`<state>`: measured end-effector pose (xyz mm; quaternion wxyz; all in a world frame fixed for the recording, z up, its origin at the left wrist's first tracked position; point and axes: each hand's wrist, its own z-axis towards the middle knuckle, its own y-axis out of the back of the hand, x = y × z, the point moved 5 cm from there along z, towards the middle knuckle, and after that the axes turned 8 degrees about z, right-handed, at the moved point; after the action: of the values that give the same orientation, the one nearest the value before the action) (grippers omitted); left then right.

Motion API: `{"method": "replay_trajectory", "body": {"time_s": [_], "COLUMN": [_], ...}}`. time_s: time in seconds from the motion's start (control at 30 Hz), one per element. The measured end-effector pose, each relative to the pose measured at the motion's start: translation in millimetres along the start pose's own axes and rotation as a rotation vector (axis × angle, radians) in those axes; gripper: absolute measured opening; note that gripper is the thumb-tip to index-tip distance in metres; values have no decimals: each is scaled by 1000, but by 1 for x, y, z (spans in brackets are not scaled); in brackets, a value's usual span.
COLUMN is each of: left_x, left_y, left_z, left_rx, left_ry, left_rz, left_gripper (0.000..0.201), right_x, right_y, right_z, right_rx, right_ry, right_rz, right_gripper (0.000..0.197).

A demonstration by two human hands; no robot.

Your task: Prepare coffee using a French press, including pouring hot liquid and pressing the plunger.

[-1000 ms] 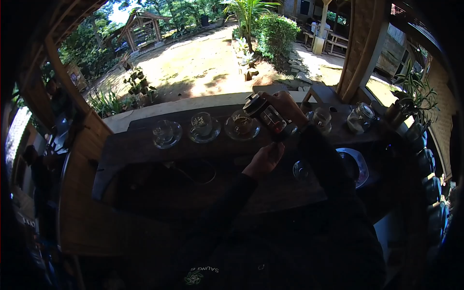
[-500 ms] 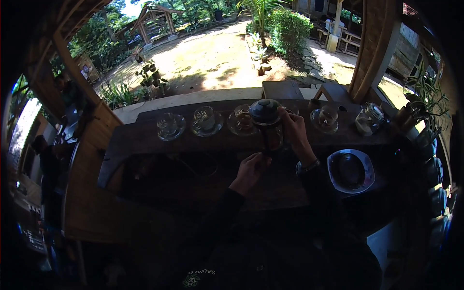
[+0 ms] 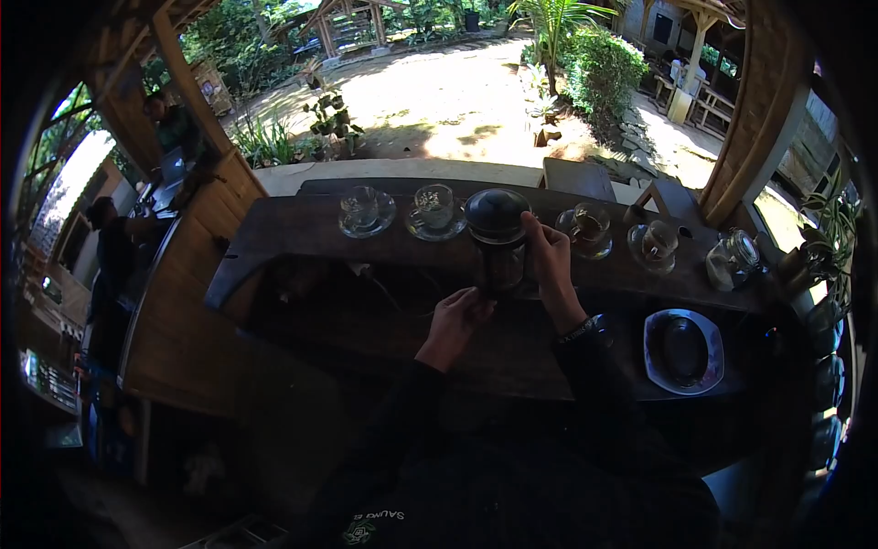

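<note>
In front of me, both hands hold a French press (image 3: 503, 265) with a clear body and a dark domed lid (image 3: 497, 209). My left hand (image 3: 457, 320) is closed low on its near side; its fingertips are partly lost in shadow. Up by the lid, my right hand (image 3: 546, 256) grips the right side. To the left, a glass cup (image 3: 364, 212) and another glass cup (image 3: 434, 210) sit on clear saucers. Beyond my right hand are a cup holding brownish liquid (image 3: 585, 227) and one more glass cup (image 3: 657, 242). The press hides the counter behind it.
A lidded glass jar (image 3: 732, 260) stands right of the cups on the dark wooden counter (image 3: 302, 236). Nearer lies a pale-rimmed dish (image 3: 713, 352) with a dark inside. Wooden posts flank the counter. Another person (image 3: 110, 242) is at the far left.
The French press has moved left past the cups, now covering the spot where a third cup showed. Both hands went with it, grip kept. My view has also shifted.
</note>
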<state>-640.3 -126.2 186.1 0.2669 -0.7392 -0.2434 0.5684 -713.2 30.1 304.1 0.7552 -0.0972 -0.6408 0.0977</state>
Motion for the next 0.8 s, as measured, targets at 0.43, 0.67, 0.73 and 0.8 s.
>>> {"method": "replay_trajectory", "body": {"time_s": [0.43, 0.67, 0.73, 0.8], "left_x": [-67, -84, -85, -85], "left_y": [61, 74, 73, 73], "left_z": [24, 34, 37, 39], "left_rx": [121, 180, 186, 189], "left_ry": [32, 97, 108, 117], "left_rz": [46, 51, 58, 66], "left_gripper": [22, 23, 23, 23], "right_x": [-21, -19, -17, -14], "right_y": [-73, -97, -100, -102], "right_z": [14, 11, 12, 13], "right_rx": [-105, -230, -235, -237], "right_ry": [24, 125, 136, 144], "right_rz": [22, -14, -32, -49], "right_gripper": [36, 41, 41, 41]}}
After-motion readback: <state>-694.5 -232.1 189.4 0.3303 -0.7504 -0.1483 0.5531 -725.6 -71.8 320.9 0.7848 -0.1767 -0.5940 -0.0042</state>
